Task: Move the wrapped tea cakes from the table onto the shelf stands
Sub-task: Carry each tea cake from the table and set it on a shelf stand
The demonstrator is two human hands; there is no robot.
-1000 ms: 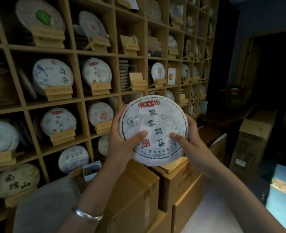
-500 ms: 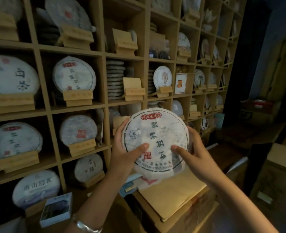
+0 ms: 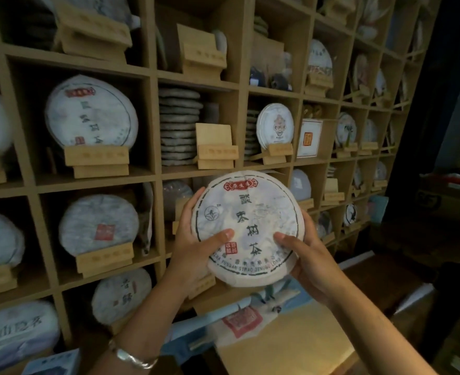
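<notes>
1. Wooden shelving (image 3: 153, 125) fills the background, its square compartments holding paper-wrapped tea cakes propped on small wooden stands.
2. Below it, cardboard boxes (image 3: 291, 345) sit stacked.
3. One wrapped tea cake (image 3: 253, 228) is held upright in front of the shelf, near an empty stand (image 3: 216, 147) just above.
4. On one rim, the left hand (image 3: 193, 244) grips it, thumb pressed on the face.
5. Opposite, the right hand (image 3: 304, 253) clasps it likewise.
6. A silver bracelet (image 3: 131, 358) circles the left wrist.
</notes>
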